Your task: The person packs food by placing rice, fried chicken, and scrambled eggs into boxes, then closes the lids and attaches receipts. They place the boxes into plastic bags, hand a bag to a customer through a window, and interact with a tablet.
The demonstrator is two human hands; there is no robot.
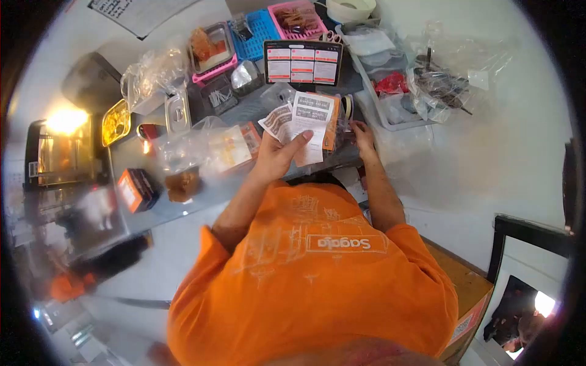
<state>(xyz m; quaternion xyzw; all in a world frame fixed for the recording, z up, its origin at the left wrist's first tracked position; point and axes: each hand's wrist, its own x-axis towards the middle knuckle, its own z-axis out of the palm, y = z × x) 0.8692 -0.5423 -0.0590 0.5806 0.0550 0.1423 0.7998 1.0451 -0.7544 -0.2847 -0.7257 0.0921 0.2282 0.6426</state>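
Observation:
My left hand (278,155) is closed on a printed paper slip (312,116), its thumb pressed across the front. A second, curled slip (279,122) sticks out to the left of the first. Behind the slips shows part of an orange packet (331,125). To the right, my right hand (362,137) has its fingers drawn together beside a dark roll-like object (347,108) and some clear plastic; what its fingertips hold, if anything, is too small to make out.
A tablet (303,62) stands behind the hands. Left are plastic bags (183,146), a metal tray (177,113) and an orange-black box (138,190). Pink (298,19) and blue baskets (252,36) stand behind; a white bin (400,125) with bags lies right.

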